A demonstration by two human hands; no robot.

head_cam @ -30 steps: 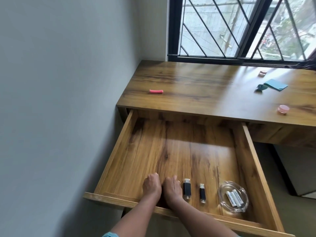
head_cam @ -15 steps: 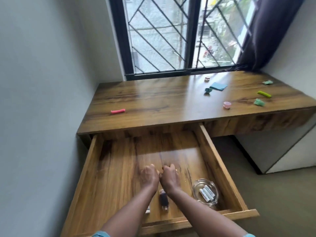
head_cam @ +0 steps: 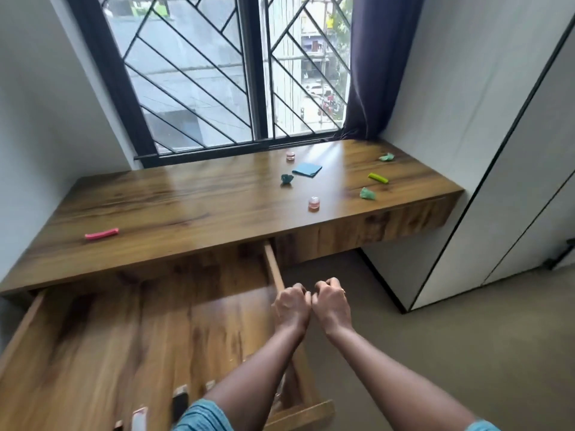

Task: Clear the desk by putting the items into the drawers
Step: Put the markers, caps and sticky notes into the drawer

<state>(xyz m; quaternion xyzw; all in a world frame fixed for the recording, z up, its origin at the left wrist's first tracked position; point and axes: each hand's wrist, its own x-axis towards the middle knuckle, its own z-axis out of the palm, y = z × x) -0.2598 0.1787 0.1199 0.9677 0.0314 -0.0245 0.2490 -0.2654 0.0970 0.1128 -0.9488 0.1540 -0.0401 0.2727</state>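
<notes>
The wooden desk [head_cam: 186, 206] carries a pink strip [head_cam: 101, 234] at the left. To the right lie a blue square pad [head_cam: 307, 169], a dark green crumpled piece [head_cam: 287, 179], two small pink jars [head_cam: 314, 203] [head_cam: 290, 155], two light green crumpled pieces [head_cam: 367, 194] [head_cam: 386, 157] and a yellow-green strip [head_cam: 378, 177]. The left drawer [head_cam: 273, 269] is pulled out; dark USB sticks [head_cam: 179, 402] lie near its front. My left hand [head_cam: 291, 307] and right hand [head_cam: 331, 303] are curled fists side by side over the drawer's right wall, with nothing visible in them.
A barred window and a dark curtain [head_cam: 373, 73] stand behind the desk. A white wardrobe [head_cam: 497, 150] fills the right side, close to the desk's end. Grey floor [head_cam: 435, 353] lies below my right arm. A wall borders the desk on the left.
My view has swung right and upward. Both fists have lifted from the drawer floor and shifted right to the drawer's right wall. The glass dish with batteries is now hidden by my arm.
</notes>
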